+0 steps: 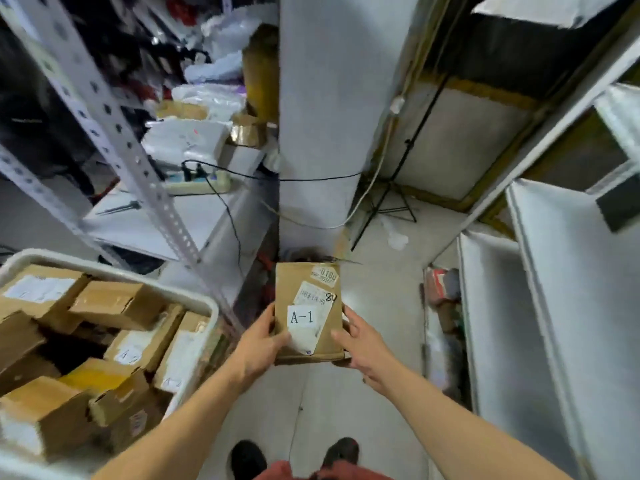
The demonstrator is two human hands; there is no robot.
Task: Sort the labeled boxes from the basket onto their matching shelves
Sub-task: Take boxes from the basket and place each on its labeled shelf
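A brown cardboard box [308, 299] with a white label reading A-1 is held in front of me above the floor. My left hand [261, 344] grips its left edge, thumb on the label side. My right hand [360, 344] grips its right edge and lower corner. At the lower left stands the white basket [194, 292], holding several brown cardboard boxes [114, 303], some with white labels. A metal shelf unit [145, 216] stands to the left behind the basket. White shelves [540, 306] stand to the right.
A white pillar [322, 116] rises straight ahead, with a black cable around it. A power strip [201, 183] and packages lie on the left shelf. A black tripod stand [391, 199] sits in the far corner. Parcels [441, 289] lie on the floor by the right shelves. My feet stand on bare concrete floor.
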